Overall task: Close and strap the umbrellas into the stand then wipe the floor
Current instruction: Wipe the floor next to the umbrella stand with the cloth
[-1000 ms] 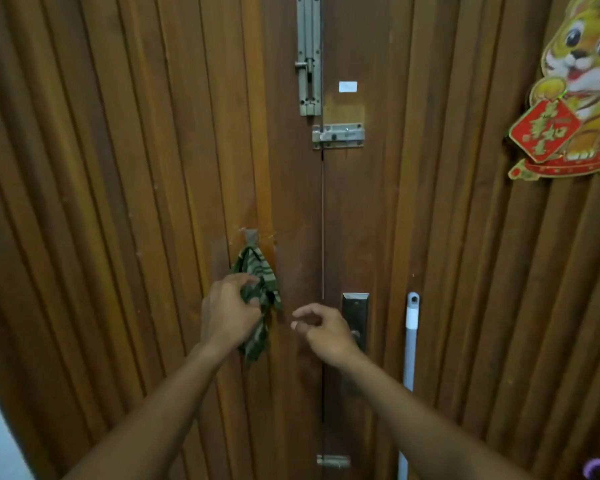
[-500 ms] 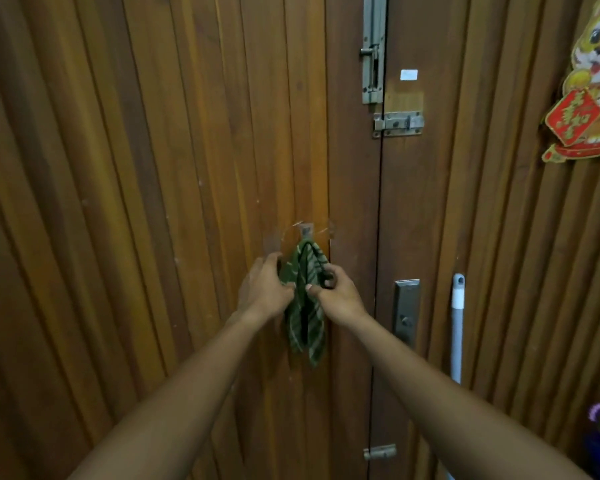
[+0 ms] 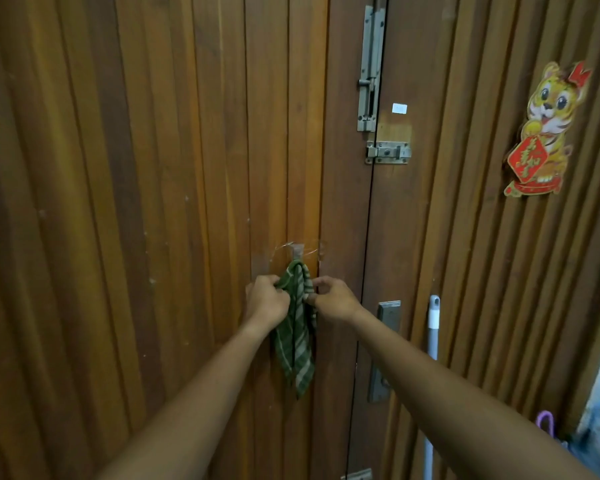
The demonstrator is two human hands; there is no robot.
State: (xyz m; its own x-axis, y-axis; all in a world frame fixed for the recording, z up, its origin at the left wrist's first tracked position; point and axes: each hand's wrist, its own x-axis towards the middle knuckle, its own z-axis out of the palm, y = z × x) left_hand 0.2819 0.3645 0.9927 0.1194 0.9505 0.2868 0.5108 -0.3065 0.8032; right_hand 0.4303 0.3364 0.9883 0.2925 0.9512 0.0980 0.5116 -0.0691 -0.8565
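Observation:
A green striped cloth hangs from a small hook stuck on the wooden door. My left hand grips the cloth's upper left side. My right hand pinches its upper right side with thumb and fingers. Both hands sit just below the hook. A purple curved umbrella handle shows at the lower right corner, with other umbrella parts blurred beside it.
A white and grey pole leans upright against the door right of the metal handle plate. Two sliding bolts sit high on the door seam. A tiger decoration is stuck on the right panel.
My right hand moved from open air onto the cloth's right side. The cloth now hangs straighter from the hook, held between both hands. My view has shifted left.

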